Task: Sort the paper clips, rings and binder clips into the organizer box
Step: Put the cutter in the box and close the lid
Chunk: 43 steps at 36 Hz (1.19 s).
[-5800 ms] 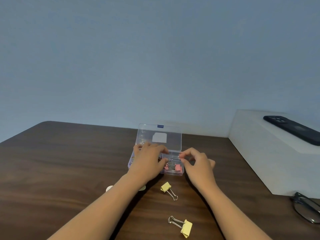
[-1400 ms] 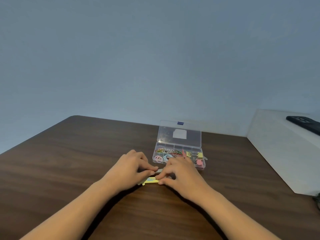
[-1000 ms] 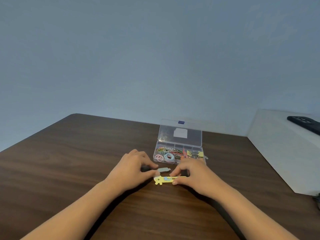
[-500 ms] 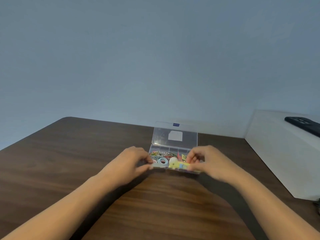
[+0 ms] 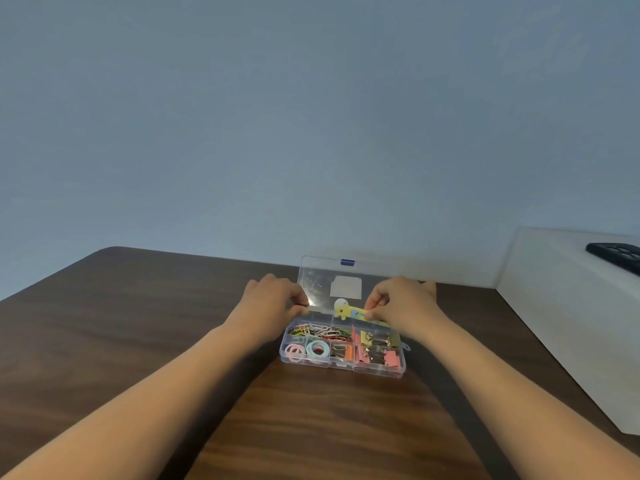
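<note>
Right grip (image 5: 401,303) pinching yellow clip (image 5: 348,311) over organizer box (image 5: 346,368) rear edge, left grip (image 5: 273,299) curled at lid (image 5: 318,271) corner, hold unclear

The organizer box (image 5: 343,368) is clear, glossy plastic (its raised lid (image 5: 317,282) catches glare). Inside it, paper clips (image 5: 320,331) look like coated wire and binder clips (image 5: 375,344) show shiny metal handles. Beneath it, the worktop (image 5: 156,323) is smooth dark wood.

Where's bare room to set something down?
Free: table left of the left hand; wood in front of the organizer box. Crowded: the box's rear, with both hands, the right hand pinching a yellow strip; tight beside the white block.
</note>
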Tool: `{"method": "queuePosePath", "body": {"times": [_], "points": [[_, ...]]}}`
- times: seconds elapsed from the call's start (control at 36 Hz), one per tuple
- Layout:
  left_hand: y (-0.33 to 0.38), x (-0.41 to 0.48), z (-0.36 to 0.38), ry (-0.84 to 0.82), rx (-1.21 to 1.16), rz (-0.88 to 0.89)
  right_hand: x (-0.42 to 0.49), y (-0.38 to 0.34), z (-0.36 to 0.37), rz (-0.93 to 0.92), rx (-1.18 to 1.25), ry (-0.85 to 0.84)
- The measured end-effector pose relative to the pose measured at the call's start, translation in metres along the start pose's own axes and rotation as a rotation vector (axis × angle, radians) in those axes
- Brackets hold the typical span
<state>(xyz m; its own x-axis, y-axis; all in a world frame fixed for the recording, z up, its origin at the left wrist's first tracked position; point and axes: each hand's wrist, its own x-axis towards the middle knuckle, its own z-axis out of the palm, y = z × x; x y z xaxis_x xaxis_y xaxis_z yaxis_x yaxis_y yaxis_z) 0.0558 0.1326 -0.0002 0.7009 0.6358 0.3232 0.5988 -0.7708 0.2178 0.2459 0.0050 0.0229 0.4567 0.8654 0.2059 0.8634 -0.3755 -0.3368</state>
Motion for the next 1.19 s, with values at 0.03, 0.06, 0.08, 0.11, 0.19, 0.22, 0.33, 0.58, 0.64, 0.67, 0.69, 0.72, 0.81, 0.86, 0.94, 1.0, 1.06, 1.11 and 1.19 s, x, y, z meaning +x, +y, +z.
{"method": "queuePosePath", "body": {"times": [0.03,0.06,0.08,0.11,0.19,0.22,0.33,0.58,0.64,0.67,0.69,0.72,0.81,0.86,0.94,1.0,1.06,1.11,1.19], "points": [[-0.001,0.0,0.001,-0.005,0.004,0.003,0.0,0.001,0.002,0.001,-0.022,-0.02],[-0.001,-0.001,0.001,-0.01,0.004,0.005,0.0,0.003,0.004,0.005,-0.038,-0.036],[-0.002,-0.001,0.001,-0.016,0.005,0.01,0.0,0.004,0.006,0.009,-0.046,-0.046],[-0.003,-0.001,0.002,-0.022,0.009,0.016,0.001,0.005,0.007,0.012,-0.044,-0.049],[-0.005,-0.002,0.004,-0.028,-0.001,0.024,-0.001,0.008,0.009,0.002,-0.037,-0.036],[-0.006,-0.002,0.004,-0.031,-0.008,0.023,-0.002,0.009,0.009,-0.003,-0.039,-0.032],[-0.006,-0.002,0.006,-0.054,-0.003,0.024,-0.006,0.01,0.013,-0.017,-0.062,0.004],[-0.006,-0.009,0.005,-0.043,-0.005,0.032,-0.024,0.005,0.014,-0.174,-0.125,0.179],[-0.007,-0.011,0.004,-0.024,-0.007,0.04,-0.028,0.003,0.013,-0.21,-0.107,0.157],[-0.008,-0.011,0.004,-0.009,-0.02,0.043,-0.03,0.001,0.012,-0.229,-0.091,0.129],[-0.009,-0.012,0.004,0.011,-0.043,0.044,-0.032,-0.001,0.012,-0.252,-0.077,0.098],[-0.01,-0.012,0.005,0.032,-0.076,0.038,-0.033,-0.003,0.012,-0.281,-0.07,0.063],[-0.015,-0.011,0.008,0.084,-0.22,-0.026,-0.036,-0.007,0.014,-0.348,-0.078,-0.036],[-0.016,-0.01,0.009,0.132,-0.345,-0.072,-0.034,-0.008,0.013,-0.347,-0.055,-0.048],[-0.013,-0.01,0.008,0.169,-0.471,-0.14,-0.03,-0.005,0.012,-0.259,0.069,0.004],[-0.008,-0.009,0.006,0.156,-0.563,-0.198,-0.027,-0.001,0.011,-0.173,0.178,0.061],[-0.004,-0.004,0.005,0.119,-0.687,-0.278,-0.022,0.005,0.013,-0.095,0.298,0.125],[0.0,0.003,0.005,0.047,-0.862,-0.378,-0.019,0.011,0.016,-0.024,0.422,0.194],[0.002,0.011,0.007,-0.026,-1.115,-0.487,-0.017,0.015,0.015,0.119,0.628,0.202]]}}
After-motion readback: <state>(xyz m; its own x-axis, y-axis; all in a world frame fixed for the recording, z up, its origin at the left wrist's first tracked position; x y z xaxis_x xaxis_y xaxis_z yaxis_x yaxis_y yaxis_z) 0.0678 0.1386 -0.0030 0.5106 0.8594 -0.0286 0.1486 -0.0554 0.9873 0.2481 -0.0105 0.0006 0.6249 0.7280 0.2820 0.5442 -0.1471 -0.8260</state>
